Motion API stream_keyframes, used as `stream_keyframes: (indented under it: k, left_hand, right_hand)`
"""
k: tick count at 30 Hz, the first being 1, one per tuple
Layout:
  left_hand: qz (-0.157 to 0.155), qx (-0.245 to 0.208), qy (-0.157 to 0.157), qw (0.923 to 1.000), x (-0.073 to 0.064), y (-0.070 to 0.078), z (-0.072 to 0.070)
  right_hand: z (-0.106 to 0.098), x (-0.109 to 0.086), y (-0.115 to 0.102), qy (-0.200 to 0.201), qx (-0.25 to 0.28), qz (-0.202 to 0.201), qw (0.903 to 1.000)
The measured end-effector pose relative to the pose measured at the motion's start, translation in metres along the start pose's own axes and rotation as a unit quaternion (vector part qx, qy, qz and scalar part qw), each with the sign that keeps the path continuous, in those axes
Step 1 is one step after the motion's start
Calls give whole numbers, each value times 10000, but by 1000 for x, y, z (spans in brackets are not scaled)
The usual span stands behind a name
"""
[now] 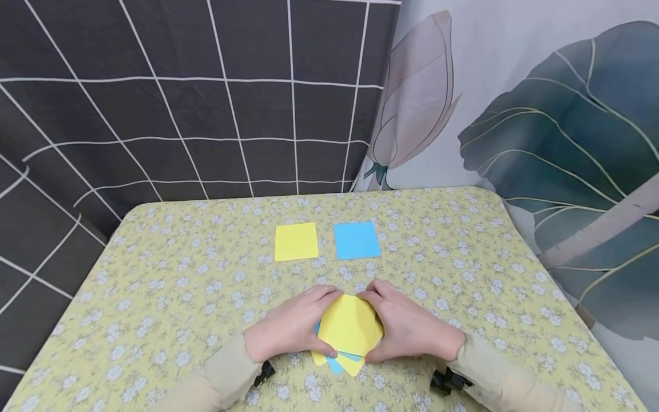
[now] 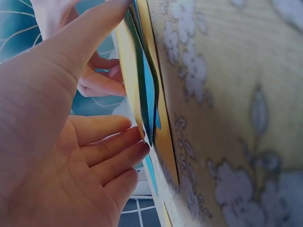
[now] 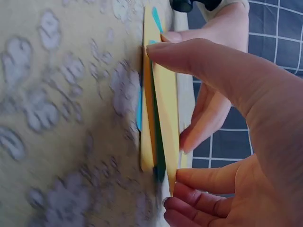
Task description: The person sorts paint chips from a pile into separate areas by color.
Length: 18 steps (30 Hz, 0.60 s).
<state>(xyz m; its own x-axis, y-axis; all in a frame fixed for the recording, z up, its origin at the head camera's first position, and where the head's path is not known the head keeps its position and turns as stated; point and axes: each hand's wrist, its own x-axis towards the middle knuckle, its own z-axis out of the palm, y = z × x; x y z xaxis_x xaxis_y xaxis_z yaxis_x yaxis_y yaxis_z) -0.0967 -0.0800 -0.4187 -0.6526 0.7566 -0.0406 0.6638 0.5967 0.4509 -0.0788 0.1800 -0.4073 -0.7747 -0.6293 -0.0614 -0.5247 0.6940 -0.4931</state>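
Observation:
A loose stack of yellow and blue square cards [image 1: 346, 321] sits low over the near middle of the table, its cards fanned out of line. My left hand [image 1: 294, 321] grips the stack's left side, thumb at the near corner and fingers toward the far edge. On the opposite side my right hand [image 1: 409, 325] holds it the same way. The left wrist view shows gaps between the layered cards [image 2: 150, 90] at their edges. From the right wrist, the yellow top card [image 3: 166, 99] stands slightly apart from those beneath.
Beyond the hands, a single yellow card [image 1: 296, 242] lies flat, with a single blue card [image 1: 357, 240] to its right. A floral yellow cloth [image 1: 154, 286] covers the table. Behind it hangs a dark grid-patterned curtain [image 1: 185, 109]; a leaf-print curtain [image 1: 515, 143] is at the right.

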Motion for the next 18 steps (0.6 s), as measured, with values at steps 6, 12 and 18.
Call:
stream_keyframes:
  k: [6,12,18]
  left_hand:
    - [-160,-244,262,9992,2,-7,-10]
    - [-362,-331,823,9954,5,-22,-38]
    - [-568,-320,1211,9905,13,-49,-77]
  right_hand:
    - [-12,13,2,229,-141,-211,9994]
    - [-28,47,1,577,-197,-364,9975]
    - [-50,99,-1,956,-125,-626,9934]
